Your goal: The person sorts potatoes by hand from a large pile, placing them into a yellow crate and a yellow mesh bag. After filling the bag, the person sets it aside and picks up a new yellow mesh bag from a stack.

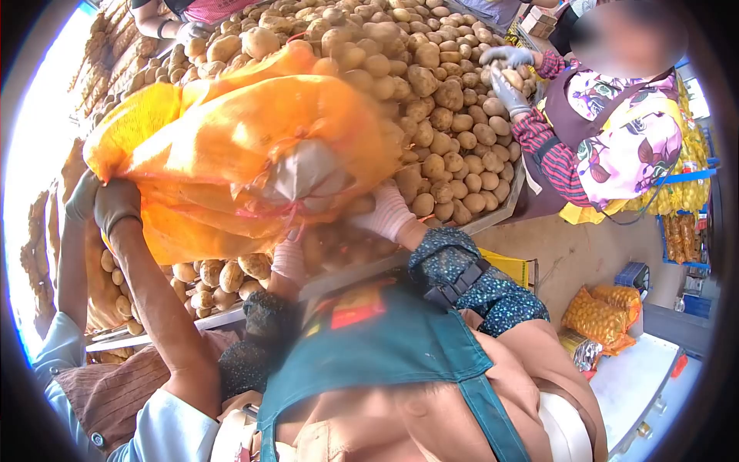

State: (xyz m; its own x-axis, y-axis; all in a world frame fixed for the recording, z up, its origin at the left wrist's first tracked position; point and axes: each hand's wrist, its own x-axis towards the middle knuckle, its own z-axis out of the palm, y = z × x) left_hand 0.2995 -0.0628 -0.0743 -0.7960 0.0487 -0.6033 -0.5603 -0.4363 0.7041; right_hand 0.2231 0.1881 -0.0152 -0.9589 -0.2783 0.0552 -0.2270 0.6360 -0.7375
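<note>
A large orange mesh bag (208,154) spreads over the potato heap, with a grey-white patch and pink string near its lower right. Beneath its lower edge is my left hand (289,260) in a pale pink striped glove, close to the string; its fingers are mostly hidden. At the bag's lower right side, my right hand (387,212) wears a similar glove, its fingers blurred and partly covered. Blurred potatoes (339,245) show between my hands. On the left, a co-worker's two grey-gloved hands (108,202) grip the bag's gathered corner.
Potatoes (454,131) fill a wide table with a metal edge (500,214). Another person (616,138) stands at the right, gloved hands over the heap. A third person's arm (158,23) is at the top left. Filled bags (596,316) lie at the lower right.
</note>
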